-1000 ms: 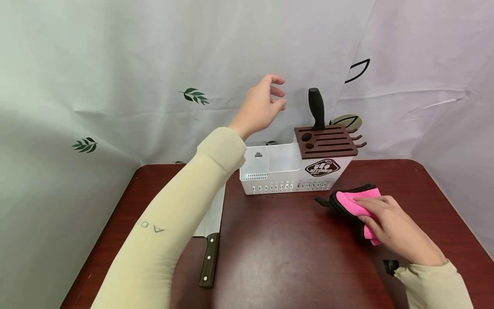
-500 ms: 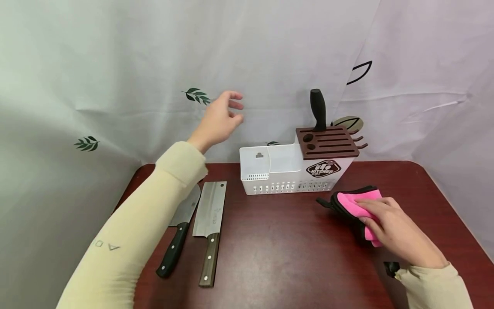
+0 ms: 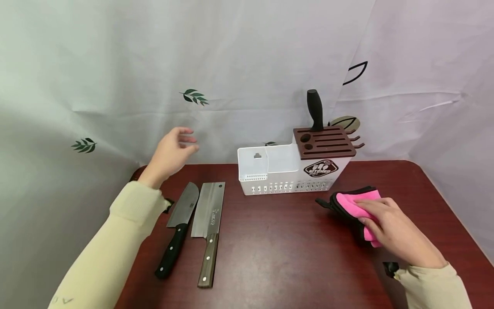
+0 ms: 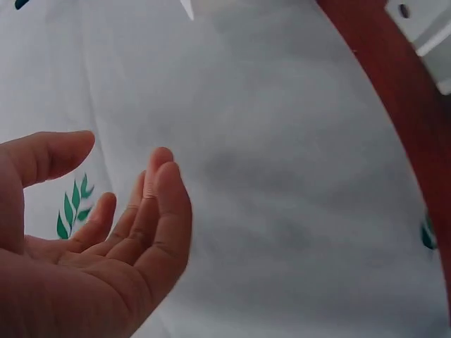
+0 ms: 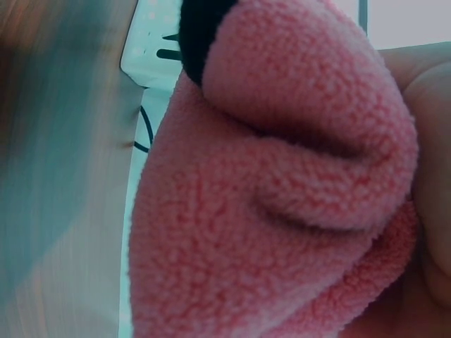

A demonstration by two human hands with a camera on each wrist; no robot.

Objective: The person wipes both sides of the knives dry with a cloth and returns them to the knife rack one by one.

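My left hand [image 3: 170,152] hovers over the table's back left corner, fingers loosely bent and nothing in them, as the left wrist view also shows. Two knives lie just right of and below it in the head view: a black-handled kitchen knife [image 3: 184,208] and a cleaver [image 3: 208,210] with a riveted brown handle. At the right, my right hand [image 3: 397,231] grips a folded pink cloth [image 3: 356,204] with black edging and a black loop. Fuzzy pink folds of it fill the right wrist view.
A white knife holder [image 3: 272,182] with a brown slotted top [image 3: 328,143] stands at the table's back. One black knife handle [image 3: 315,109] rises from a slot, and hooks stick out at its right side. A pale curtain [image 3: 239,64] hangs behind the dark red table [image 3: 278,244].
My left hand has swung left and down, from beside the knife holder to the back left corner, uncovering both knives. The right hand and its cloth have stayed in place.
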